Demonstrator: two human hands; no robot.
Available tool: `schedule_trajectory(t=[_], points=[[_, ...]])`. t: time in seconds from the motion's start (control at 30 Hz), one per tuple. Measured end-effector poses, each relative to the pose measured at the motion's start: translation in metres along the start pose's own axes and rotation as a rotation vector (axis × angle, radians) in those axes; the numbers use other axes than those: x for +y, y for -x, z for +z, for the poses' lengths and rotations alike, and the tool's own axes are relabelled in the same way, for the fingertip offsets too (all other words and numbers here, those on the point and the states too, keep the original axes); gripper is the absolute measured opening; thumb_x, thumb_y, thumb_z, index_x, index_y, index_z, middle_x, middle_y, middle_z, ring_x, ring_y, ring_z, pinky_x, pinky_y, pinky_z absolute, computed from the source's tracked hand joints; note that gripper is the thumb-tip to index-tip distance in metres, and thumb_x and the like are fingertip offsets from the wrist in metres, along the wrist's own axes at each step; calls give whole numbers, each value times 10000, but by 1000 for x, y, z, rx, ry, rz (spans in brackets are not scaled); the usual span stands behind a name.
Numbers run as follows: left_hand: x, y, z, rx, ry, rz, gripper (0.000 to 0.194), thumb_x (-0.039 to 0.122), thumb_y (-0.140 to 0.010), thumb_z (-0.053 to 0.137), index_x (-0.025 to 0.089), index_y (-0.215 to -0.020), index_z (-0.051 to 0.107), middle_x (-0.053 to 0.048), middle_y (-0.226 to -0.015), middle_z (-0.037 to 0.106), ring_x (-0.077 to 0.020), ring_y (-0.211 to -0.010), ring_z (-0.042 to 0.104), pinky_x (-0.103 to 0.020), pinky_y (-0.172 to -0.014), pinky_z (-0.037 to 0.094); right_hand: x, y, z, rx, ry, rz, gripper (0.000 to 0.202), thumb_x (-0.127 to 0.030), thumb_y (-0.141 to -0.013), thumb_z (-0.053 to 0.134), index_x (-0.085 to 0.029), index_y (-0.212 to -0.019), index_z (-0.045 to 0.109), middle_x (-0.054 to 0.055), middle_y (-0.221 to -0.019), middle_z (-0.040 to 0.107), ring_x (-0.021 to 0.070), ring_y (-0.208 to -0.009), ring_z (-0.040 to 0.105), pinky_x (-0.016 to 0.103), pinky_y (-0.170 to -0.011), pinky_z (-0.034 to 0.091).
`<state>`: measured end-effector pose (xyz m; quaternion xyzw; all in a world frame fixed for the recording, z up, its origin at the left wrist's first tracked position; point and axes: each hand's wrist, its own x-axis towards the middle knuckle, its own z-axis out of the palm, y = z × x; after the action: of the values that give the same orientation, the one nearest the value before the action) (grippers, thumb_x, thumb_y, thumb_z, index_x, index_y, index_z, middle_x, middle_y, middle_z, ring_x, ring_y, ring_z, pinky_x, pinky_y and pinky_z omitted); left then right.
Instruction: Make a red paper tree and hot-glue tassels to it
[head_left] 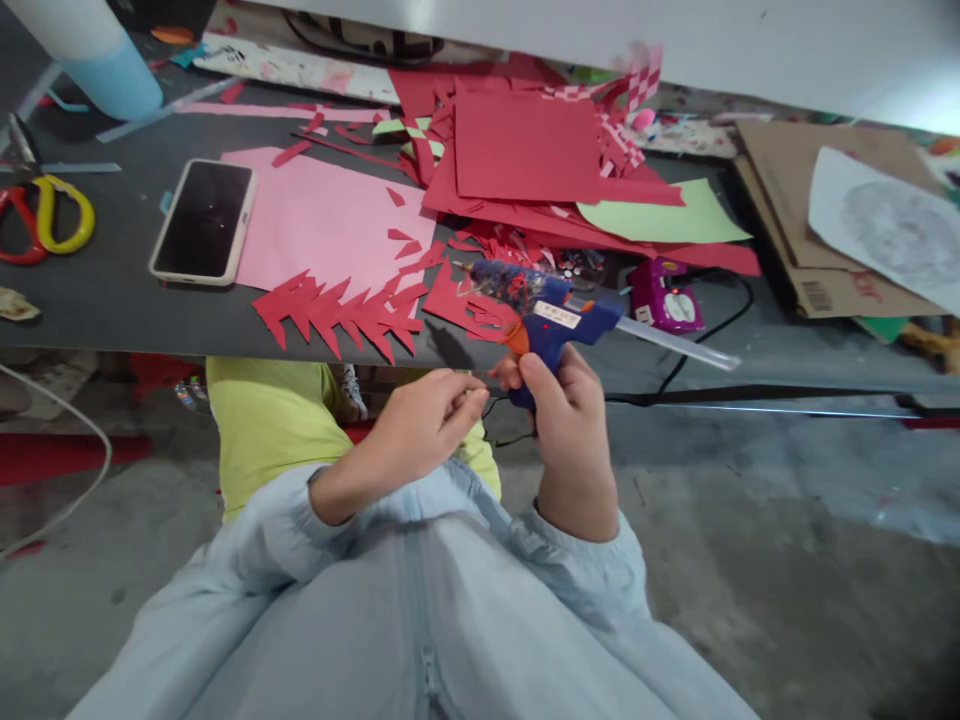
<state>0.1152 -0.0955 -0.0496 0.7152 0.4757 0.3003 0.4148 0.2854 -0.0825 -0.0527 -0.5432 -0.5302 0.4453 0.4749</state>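
My right hand (570, 440) grips the handle of a blue glue gun (551, 315), held just in front of the table's near edge with its tip pointing left and a clear glue stick (679, 345) sticking out to the right. My left hand (424, 425) is next to it with fingers pinched together near the gun's orange trigger; whether it holds something small I cannot tell. A red paper cut-out with jagged branches (337, 315) lies on the table just above my left hand.
On the dark table (112, 290) lie a phone (202, 220), a pink sheet (322, 230), a pile of red paper (525, 150), a light green sheet (667, 215), scissors (45, 215), a small purple device (664, 300) and cardboard (810, 210). A black cord (705, 335) trails rightward.
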Motion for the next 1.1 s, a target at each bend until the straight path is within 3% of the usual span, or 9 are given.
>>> schedule_trajectory(t=[0.07,0.2,0.33,0.57,0.73,0.9,0.97,1.1], points=[[-3,4,-16,81,-215,44,272,332,-1002,447,190,-1001,679,-32,-905,693,-154,-808,635,-277,-732,465,-5,-2,-3,26,-78,10,239,-396,-896,600,-250,-777,454,-65,-612,508,116,-550,555,274,-558,478],[-18,6,-37,381,-697,97,239,258,-985,480,176,-948,701,-55,-847,665,-190,-820,618,-314,-755,466,-10,-2,-6,93,-43,49,275,-296,-857,640,-253,-693,424,-89,-493,463,101,-406,470,262,-436,394],[-26,-5,-38,457,-923,95,198,295,-948,562,152,-986,694,-101,-926,661,-245,-886,589,-362,-765,471,-8,-2,-6,109,63,57,311,-249,-836,651,-238,-590,462,-50,-478,503,108,-439,485,274,-458,385],[-25,-27,-23,389,-978,-30,224,305,-903,627,128,-1040,645,-150,-1053,655,-294,-978,586,-411,-836,461,-12,-1,-8,72,3,135,280,-252,-834,619,-239,-603,461,-54,-471,487,102,-434,463,264,-458,377],[-26,-32,-21,367,-1007,-74,177,284,-937,543,139,-952,644,-140,-952,668,-290,-884,606,-420,-802,456,-9,-2,-9,55,28,147,230,-263,-829,620,-242,-631,503,-62,-451,475,108,-405,467,268,-441,375],[-29,-36,-26,377,-996,-61,224,223,-958,457,164,-858,649,-103,-831,675,-265,-820,624,-409,-811,453,-7,-4,-10,9,83,178,92,-302,-846,584,-228,-817,630,-78,-436,470,118,-377,466,269,-424,375],[-30,-35,-30,425,-922,-84,216,220,-954,463,176,-861,653,-85,-836,687,-248,-825,632,-390,-824,456,-8,-4,-10,-8,139,181,115,-309,-851,577,-217,-823,640,-72,-440,496,116,-378,475,266,-431,388],[-30,-28,-46,640,-724,-191,196,302,-969,494,213,-970,669,-57,-940,712,-217,-897,648,-350,-825,466,-10,-3,-9,-94,233,199,156,-328,-870,576,-211,-785,634,-59,-447,529,117,-391,501,262,-451,419]])
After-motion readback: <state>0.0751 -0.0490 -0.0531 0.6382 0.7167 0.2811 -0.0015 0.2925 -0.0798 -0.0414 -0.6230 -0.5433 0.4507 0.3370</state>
